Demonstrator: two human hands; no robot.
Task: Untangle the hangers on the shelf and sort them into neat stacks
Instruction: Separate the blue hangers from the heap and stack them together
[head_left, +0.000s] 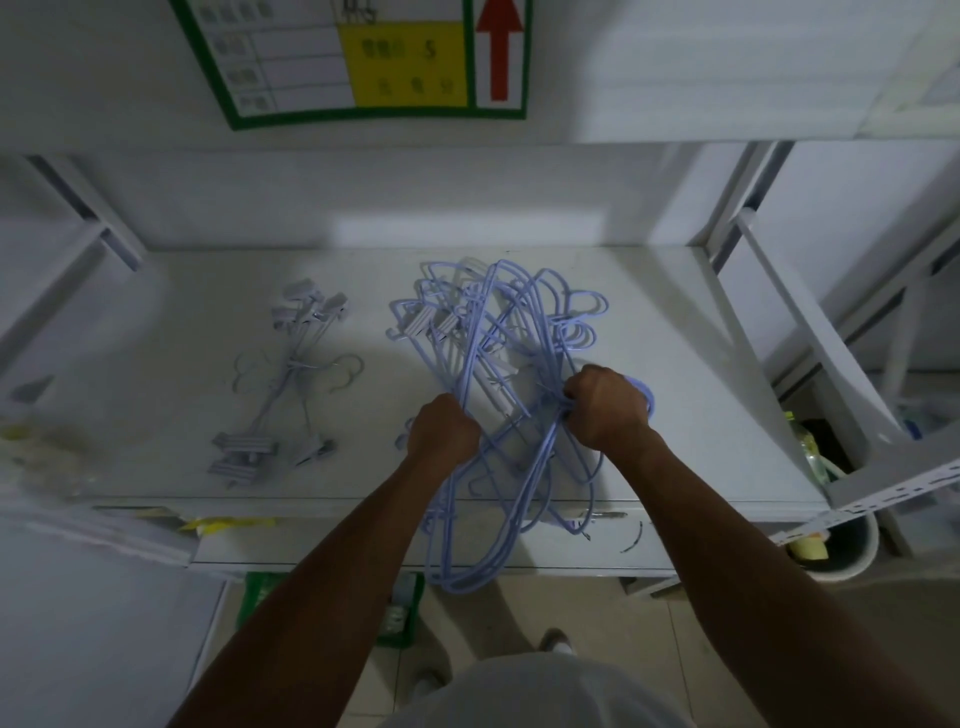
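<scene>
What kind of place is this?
Probably a stockroom or laundry back room: white metal shelf, a posted chart with a red arrow, and a tangle of blue hangers beside stacked clip hangers.

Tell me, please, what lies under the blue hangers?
The white shelf shows through the blue hangers; near loops overhang its edge. The left hand and right hand hide the rest.

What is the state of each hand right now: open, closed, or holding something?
Left hand: closed, holding wires of the blue hanger tangle.
Right hand: closed, holding the same tangle on its right side.
</scene>
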